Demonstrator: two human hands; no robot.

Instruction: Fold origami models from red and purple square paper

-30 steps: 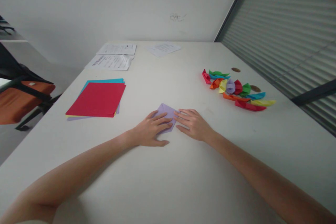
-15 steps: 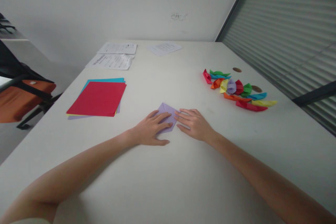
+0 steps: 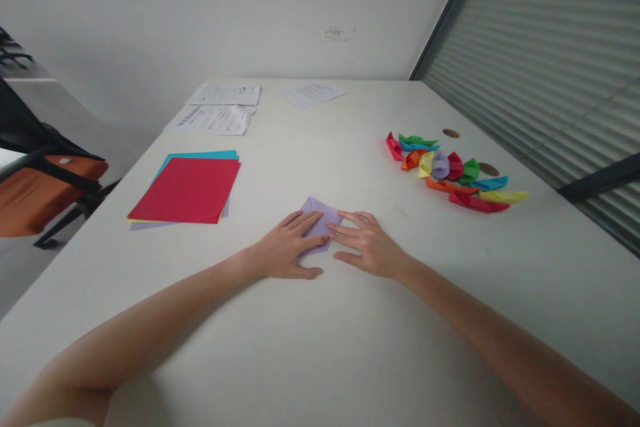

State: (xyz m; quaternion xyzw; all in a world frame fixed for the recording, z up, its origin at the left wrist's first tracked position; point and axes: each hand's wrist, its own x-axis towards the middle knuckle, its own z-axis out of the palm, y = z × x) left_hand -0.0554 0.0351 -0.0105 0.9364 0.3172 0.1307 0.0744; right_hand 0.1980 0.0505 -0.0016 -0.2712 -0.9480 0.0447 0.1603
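We find the lilac paper [image 3: 315, 227] lying flat on the bench [image 3: 280, 340], directly in front of the person and between the two hands. It is folded into a small, many-sided shape, with crease lines visible towards its far corner; its near left part is covered.

The left hand [image 3: 285, 245] lies palm down, its fingers spread across the left part of the paper and its thumb apart from it on the near side. The right hand [image 3: 369, 245] reaches in from the other side with fingers loosely spread, the foremost fingertips at the paper's right edge, the thumb clear of it. We see no pinch by either hand. How hard the fingers press, we cannot tell.

In our judgement, the step in hand is the setting or flattening of a fold near the right edge, with the left hand serving as the anchor. The next move, we consider, calls for the left hand to hold the sheet firm and the right fingertips to align the edge before running along the crease; a slip there would probably leave the fold skewed.

To the left we note a stack of coloured sheets, a red sheet [image 3: 187, 190] uppermost. To the right stands a group of folded paper pieces [image 3: 440, 165] in several colours, well apart from both hands.
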